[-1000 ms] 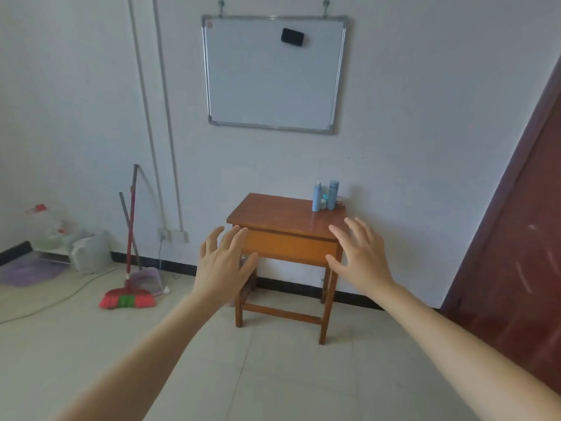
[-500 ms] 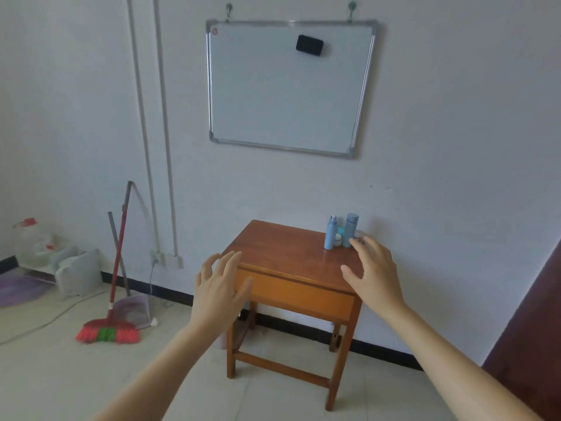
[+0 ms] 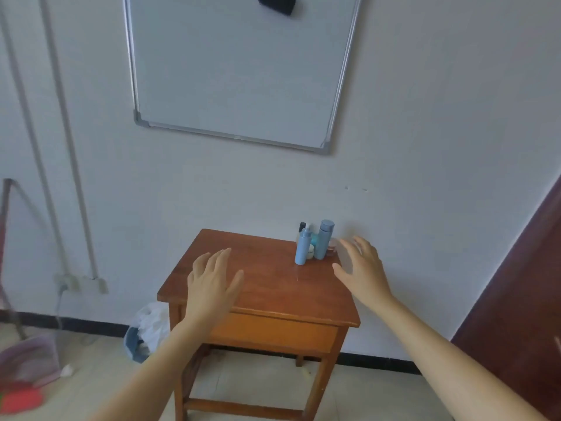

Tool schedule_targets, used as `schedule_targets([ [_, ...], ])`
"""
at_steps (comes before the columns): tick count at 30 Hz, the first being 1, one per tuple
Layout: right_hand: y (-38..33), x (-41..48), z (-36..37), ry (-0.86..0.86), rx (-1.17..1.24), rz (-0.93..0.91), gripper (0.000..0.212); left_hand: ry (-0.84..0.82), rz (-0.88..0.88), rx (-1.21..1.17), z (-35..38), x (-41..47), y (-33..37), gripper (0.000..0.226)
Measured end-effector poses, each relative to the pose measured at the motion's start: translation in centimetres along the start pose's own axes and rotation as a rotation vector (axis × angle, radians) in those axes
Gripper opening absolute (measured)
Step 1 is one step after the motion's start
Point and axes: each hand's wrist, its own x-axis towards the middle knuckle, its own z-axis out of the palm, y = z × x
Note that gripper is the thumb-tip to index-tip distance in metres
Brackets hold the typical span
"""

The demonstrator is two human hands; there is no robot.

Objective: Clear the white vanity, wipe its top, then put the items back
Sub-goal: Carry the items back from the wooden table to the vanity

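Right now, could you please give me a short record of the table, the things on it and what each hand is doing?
table: brown wooden table with a drawer front, against the white wall
items: blue spray bottle, blue capped bottle, small jar between them, all upright at the back right corner
left hand: open, over the front left of the top, holds nothing
right hand: open, just right of the bottles, holds nothing
wall: whiteboard above the table
floor: bin with a white bag, left of the table

left hand [image 3: 212,284] flat over table [image 3: 273,287] | right hand [image 3: 361,268] spread beside bottles [image 3: 315,244]
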Motion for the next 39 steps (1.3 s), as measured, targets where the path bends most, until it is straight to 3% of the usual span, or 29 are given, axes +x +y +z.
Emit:
schedule_targets([
  [5,0.6,4.7,2.9,0.025,0.055,0.122,0.053,-0.056,0.057,-0.031,3.1,7.6,-1.6,0.051],
  [10,4.5,3.9,7.9,-0.146,0.022,0.264,0.055,-0.198,0.041,-0.061,9.7,11.3,-2.7,0.050],
  [15,10.5,6.3,9.9,-0.180,0.021,0.375,0.056,-0.322,0.059,-0.086,17.3,14.3,-1.0,0.051],
  [19,15.4,10.5,12.3,-0.161,0.050,0.374,0.057,-0.354,0.044,-0.084,22.9,18.1,0.4,0.052],
  [26,21.1,19.4,18.3,-0.234,0.225,0.317,0.056,-0.418,-0.135,-0.141,30.7,25.1,2.9,0.060],
  [35,23.2,28.8,23.7,-0.184,0.546,0.288,0.080,-0.427,-0.204,-0.210,35.6,29.0,2.7,0.067],
  [39,23.4,31.3,25.5,-0.188,0.569,0.236,0.074,-0.424,-0.218,-0.252,36.6,29.9,2.3,0.061],
])
